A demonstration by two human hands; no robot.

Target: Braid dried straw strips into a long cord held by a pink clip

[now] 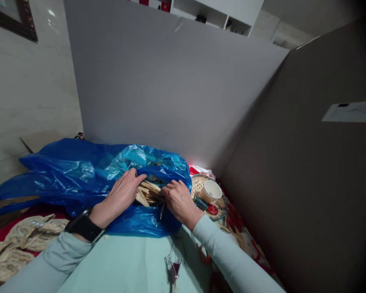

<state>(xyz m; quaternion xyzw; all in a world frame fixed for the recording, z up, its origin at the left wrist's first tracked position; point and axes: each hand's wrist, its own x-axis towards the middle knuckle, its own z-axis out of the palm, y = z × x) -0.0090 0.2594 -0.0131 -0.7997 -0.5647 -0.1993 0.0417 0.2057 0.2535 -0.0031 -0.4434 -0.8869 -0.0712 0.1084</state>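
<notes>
A blue plastic bag [79,171] lies across the far side of the light green tabletop, its mouth spread towards me. Pale dried husks [149,193], probably corn husks, show in the opening between my hands. My left hand [122,193] has its fingers closed on the bag's edge, left of the husks. On the right of the opening, my right hand [179,199] is curled closed at the bag's edge, its thumb side against the husks. Its fingertips are partly hidden, and a thin strip hangs just below them.
Right of the bag, a woven tray [198,183] bears a paper cup [212,190], a dark spool and a red round item [212,209]. A purplish binder clip [175,268] lies in front. Coiled pale braid [27,236] rests on red cloth at left. Grey partitions [171,89] stand behind and right.
</notes>
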